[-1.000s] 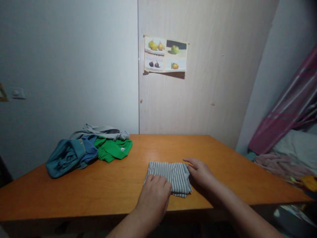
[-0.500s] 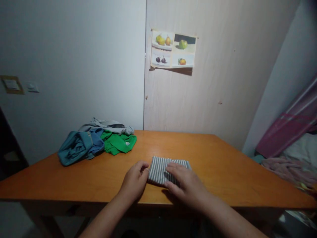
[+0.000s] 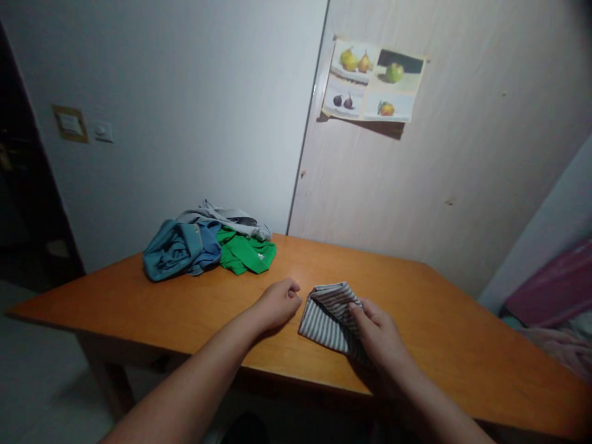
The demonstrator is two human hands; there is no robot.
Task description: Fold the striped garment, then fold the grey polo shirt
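Observation:
A folded cloth [image 3: 326,327] with grey and white stripes lies near the front edge of the table. My right hand [image 3: 377,330] pinches its right side, thumb on top, and that side is lifted so the fold gapes. The fingers under the fabric are partly hidden. Just left of the cloth, my left hand [image 3: 280,303] rests low over the table with its fingers curled in. Nothing shows in it, and a small gap separates it from the cloth.
On the orange-brown wooden table [image 3: 393,277], a heap at the back left holds a blue-teal garment [image 3: 173,250], a green garment [image 3: 247,251] and a grey garment [image 3: 222,216]. A wall with a fruit picture [image 3: 372,83] stands behind. Pink fabric [image 3: 555,283] is at the right.
My right hand has gone from lying on the flat folded cloth to gripping and raising its right side. My left hand's fingers have curled in. The view has turned left and tilted.

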